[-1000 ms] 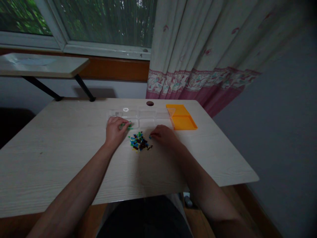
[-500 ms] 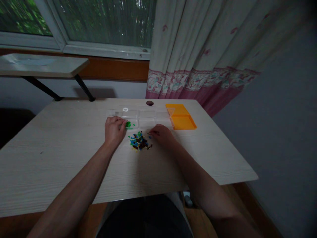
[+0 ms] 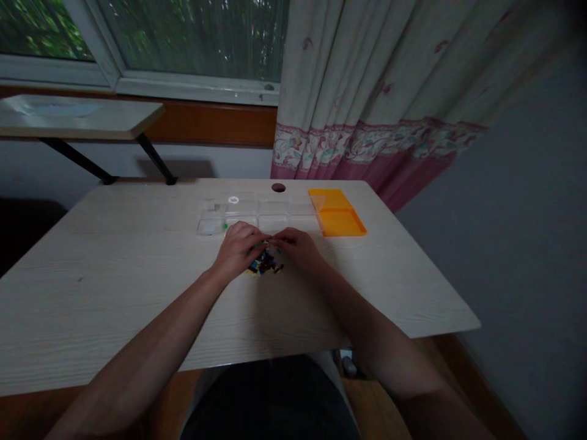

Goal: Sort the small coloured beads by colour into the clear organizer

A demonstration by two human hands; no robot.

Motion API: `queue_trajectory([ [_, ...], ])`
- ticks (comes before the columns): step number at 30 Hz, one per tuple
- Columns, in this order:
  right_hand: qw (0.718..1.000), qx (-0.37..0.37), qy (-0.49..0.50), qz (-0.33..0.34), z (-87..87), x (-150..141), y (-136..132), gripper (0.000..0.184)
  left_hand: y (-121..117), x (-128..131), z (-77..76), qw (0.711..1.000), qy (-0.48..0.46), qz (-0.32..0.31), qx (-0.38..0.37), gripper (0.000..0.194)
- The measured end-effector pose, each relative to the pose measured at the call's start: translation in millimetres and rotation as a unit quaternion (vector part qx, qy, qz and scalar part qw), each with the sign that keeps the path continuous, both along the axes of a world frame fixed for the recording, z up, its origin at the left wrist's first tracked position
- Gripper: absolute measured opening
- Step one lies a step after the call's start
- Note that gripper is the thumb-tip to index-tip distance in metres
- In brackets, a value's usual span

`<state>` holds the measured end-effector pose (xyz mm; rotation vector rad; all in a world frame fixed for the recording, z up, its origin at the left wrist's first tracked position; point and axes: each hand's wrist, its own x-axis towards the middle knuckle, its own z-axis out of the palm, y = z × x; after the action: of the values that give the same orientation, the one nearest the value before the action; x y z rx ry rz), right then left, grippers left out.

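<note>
A small pile of mixed building bricks [image 3: 263, 263], dark brown, blue, green and yellow, lies on the table in front of me. Over its far left side is my left hand [image 3: 241, 244], fingers pinched together. My right hand [image 3: 296, 247] meets it from the right, also pinched, the fingertips of both nearly touching above the pile. Whatever sits between the fingers is too small to make out. Behind the hands stands a clear compartment box [image 3: 273, 222]; a few green pieces [image 3: 225, 227] show in one front compartment, partly hidden by my left hand.
An orange open case [image 3: 342, 223] lies at the box's right end. The table [image 3: 183, 293] has a round cable hole [image 3: 278, 187] at its back edge. A raised shelf [image 3: 82, 116] on black legs stands at the back left. Curtains [image 3: 339, 91] hang behind.
My left hand has moved right, from the compartment with green pieces to the pile beside my right hand. The right hand has stayed nearly in place. The view has shifted slightly.
</note>
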<state>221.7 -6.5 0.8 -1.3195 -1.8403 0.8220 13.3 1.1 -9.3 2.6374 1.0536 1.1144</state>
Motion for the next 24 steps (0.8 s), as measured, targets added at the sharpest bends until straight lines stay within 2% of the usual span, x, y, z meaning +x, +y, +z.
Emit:
queue_trajectory([
  [7,1.000,0.019,0.001,-0.001,-5.2,-2.4,0.6,0.017,2.6,-2.3,-1.2,1.000,-0.017,0.011,0.010,0.018],
  [12,0.994,0.090,-0.049,0.034,-9.2,1.0,1.2,0.015,9.2,-10.4,0.5,0.996,-0.045,0.073,0.006,0.018],
  [18,0.965,0.182,-0.150,0.115,-15.5,2.1,2.0,0.014,19.9,-22.1,-2.4,0.982,-0.087,0.170,-0.001,0.018],
  [24,0.954,0.196,-0.205,0.094,-18.3,4.6,2.6,0.018,21.7,-20.8,-7.0,0.979,-0.088,0.183,-0.013,0.022],
])
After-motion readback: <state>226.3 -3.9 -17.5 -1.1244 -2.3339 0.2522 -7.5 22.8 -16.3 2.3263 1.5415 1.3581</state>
